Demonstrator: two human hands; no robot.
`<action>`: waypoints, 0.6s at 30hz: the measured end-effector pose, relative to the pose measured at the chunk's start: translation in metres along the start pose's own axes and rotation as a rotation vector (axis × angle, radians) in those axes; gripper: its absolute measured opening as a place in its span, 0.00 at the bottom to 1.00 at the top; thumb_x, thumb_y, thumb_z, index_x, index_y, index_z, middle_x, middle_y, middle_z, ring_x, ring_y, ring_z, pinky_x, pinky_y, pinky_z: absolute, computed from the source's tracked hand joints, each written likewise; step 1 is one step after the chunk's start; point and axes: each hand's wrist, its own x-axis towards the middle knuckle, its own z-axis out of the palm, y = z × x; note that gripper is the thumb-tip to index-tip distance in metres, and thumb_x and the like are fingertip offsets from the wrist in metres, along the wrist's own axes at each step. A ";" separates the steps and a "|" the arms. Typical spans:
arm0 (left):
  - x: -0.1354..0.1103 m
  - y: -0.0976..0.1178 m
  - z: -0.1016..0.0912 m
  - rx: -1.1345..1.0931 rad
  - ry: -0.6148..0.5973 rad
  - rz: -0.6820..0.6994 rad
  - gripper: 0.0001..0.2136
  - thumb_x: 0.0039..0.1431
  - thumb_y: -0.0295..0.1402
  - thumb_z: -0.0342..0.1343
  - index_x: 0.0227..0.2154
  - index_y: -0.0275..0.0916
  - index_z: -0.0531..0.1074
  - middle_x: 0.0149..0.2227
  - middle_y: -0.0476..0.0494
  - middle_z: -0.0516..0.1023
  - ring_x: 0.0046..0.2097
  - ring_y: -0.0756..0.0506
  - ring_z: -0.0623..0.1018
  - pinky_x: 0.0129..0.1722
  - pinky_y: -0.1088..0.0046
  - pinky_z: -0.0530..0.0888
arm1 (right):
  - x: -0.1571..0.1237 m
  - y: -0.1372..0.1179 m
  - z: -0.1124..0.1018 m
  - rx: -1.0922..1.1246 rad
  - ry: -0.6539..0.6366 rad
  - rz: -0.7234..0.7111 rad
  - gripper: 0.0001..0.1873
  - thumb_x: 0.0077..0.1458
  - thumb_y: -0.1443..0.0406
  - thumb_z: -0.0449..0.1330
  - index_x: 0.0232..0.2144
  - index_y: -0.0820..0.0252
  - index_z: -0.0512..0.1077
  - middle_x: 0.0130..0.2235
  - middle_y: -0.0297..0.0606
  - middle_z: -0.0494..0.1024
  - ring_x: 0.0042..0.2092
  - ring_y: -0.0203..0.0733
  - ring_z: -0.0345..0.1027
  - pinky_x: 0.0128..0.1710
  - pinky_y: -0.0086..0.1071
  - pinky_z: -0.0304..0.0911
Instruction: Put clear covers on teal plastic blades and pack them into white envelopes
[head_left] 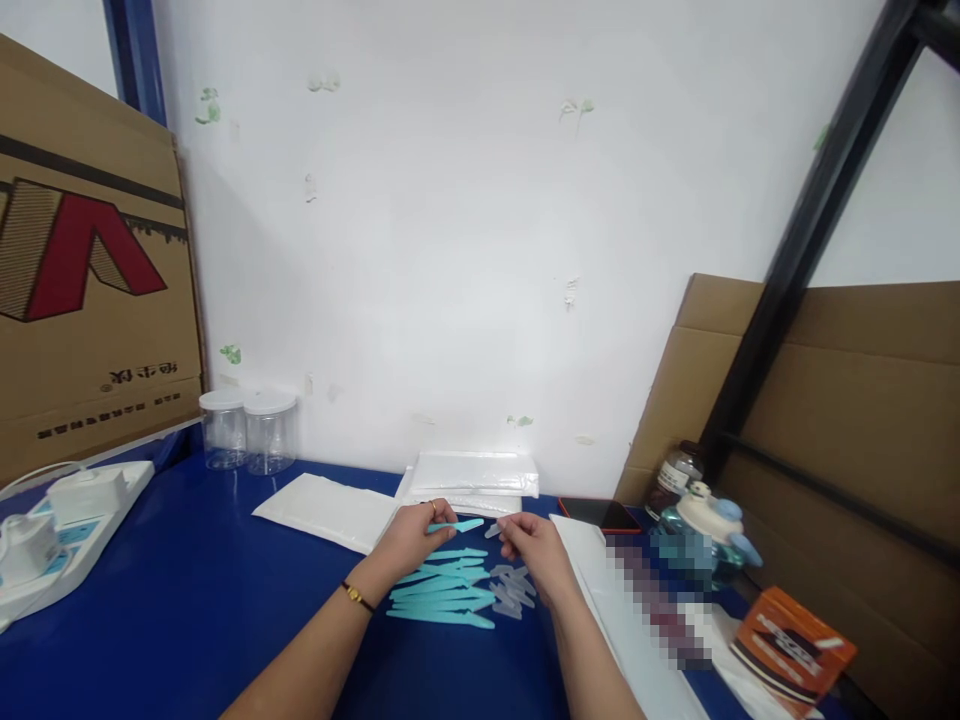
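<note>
My left hand (411, 540) pinches a teal plastic stick (459, 525) and holds it just above the blue table (187, 590). My right hand (531, 552) is closed on a small clear plastic cap (493, 531) close to the tip of that stick. Under both hands lies a row of several more teal sticks (442, 595), with a small heap of clear caps (514, 590) to their right. A thin bracelet sits on my left wrist.
White padded bags (326, 508) and a stack of clear bags (476, 473) lie behind the hands. Two clear jars (247, 430) stand at the wall. A power strip (67, 525) is at left. A phone (600, 513), bottles (694, 530), an orange box (791, 640) and cardboard are at right.
</note>
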 end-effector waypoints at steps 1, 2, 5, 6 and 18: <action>0.000 0.001 0.000 0.001 0.002 0.006 0.09 0.52 0.39 0.53 0.33 0.40 0.71 0.31 0.51 0.74 0.34 0.49 0.71 0.36 0.77 0.66 | -0.001 -0.001 0.001 0.008 -0.001 -0.003 0.17 0.41 0.54 0.64 0.23 0.64 0.72 0.19 0.32 0.71 0.19 0.32 0.62 0.21 0.25 0.55; -0.001 0.002 0.000 0.003 0.002 0.008 0.09 0.52 0.39 0.53 0.33 0.40 0.71 0.30 0.51 0.74 0.34 0.49 0.71 0.36 0.77 0.66 | -0.001 -0.002 0.002 0.018 -0.001 -0.004 0.17 0.41 0.54 0.64 0.23 0.65 0.72 0.19 0.32 0.71 0.20 0.32 0.62 0.21 0.25 0.55; -0.001 0.005 0.000 0.013 -0.006 0.007 0.10 0.52 0.39 0.53 0.33 0.40 0.72 0.30 0.51 0.74 0.34 0.49 0.71 0.35 0.77 0.66 | -0.002 -0.002 0.005 0.047 -0.012 0.000 0.18 0.41 0.54 0.64 0.23 0.65 0.72 0.20 0.33 0.71 0.20 0.32 0.62 0.21 0.26 0.56; -0.001 0.006 -0.001 0.017 -0.007 0.009 0.10 0.52 0.39 0.53 0.33 0.40 0.72 0.30 0.51 0.74 0.34 0.49 0.71 0.35 0.77 0.66 | -0.002 -0.001 0.006 0.054 -0.015 0.006 0.18 0.41 0.53 0.64 0.23 0.65 0.72 0.20 0.33 0.71 0.20 0.32 0.62 0.22 0.26 0.56; -0.002 0.011 -0.003 0.043 -0.004 0.003 0.08 0.52 0.37 0.53 0.33 0.41 0.72 0.31 0.52 0.75 0.34 0.49 0.72 0.35 0.78 0.65 | 0.000 0.003 0.004 0.090 0.011 0.011 0.18 0.41 0.53 0.64 0.23 0.65 0.72 0.21 0.35 0.72 0.20 0.32 0.61 0.22 0.26 0.57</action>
